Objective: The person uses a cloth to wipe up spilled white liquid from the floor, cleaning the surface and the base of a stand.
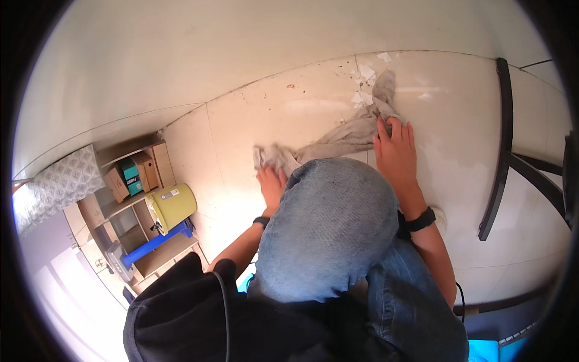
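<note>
A crumpled grey-beige cloth (341,134) lies stretched across the pale tiled floor, twisted in the middle. At its left end my left hand (272,186) grips the edge with bent fingers; my knee hides part of that hand. My right hand (395,151) has its fingers curled onto the cloth near its right end, thumb side towards the middle. Past that hand, a loose end of the cloth points towards the wall. Torn white scraps (362,98) lie on the floor against this end, with another white piece (367,73) a little farther off.
Small dark crumbs (291,86) dot the floor along the wall (271,36). My bent knee (338,211) rises between my arms. A black metal frame leg (500,151) stands on the right. To the left are a wooden shelf (163,163) with boxes and a yellow-green bin (175,208).
</note>
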Demonstrator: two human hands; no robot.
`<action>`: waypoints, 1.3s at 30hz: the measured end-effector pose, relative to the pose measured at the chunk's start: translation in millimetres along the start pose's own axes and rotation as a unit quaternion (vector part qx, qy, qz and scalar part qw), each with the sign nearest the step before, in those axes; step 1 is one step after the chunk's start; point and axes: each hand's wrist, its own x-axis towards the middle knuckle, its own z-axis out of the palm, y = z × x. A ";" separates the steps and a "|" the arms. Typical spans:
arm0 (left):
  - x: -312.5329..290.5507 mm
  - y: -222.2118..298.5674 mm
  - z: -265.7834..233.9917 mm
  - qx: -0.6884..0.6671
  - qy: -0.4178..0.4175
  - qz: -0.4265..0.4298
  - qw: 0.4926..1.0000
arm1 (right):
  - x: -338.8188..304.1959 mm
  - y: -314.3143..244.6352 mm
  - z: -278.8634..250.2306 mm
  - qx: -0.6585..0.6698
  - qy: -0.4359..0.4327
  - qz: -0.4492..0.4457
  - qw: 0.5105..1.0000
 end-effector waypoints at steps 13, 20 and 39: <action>103.6 -136.9 64.1 0.252 0.127 -0.327 0.902 | -44.4 -54.3 1.3 0.230 -0.272 -0.049 0.933; 263.6 -86.1 58.9 0.331 0.374 -0.221 0.838 | -34.2 -74.1 66.5 0.217 -0.183 -0.093 0.954; 122.0 100.8 -10.5 -0.083 0.099 0.010 0.992 | -38.9 37.6 -39.2 -0.073 0.048 0.275 0.957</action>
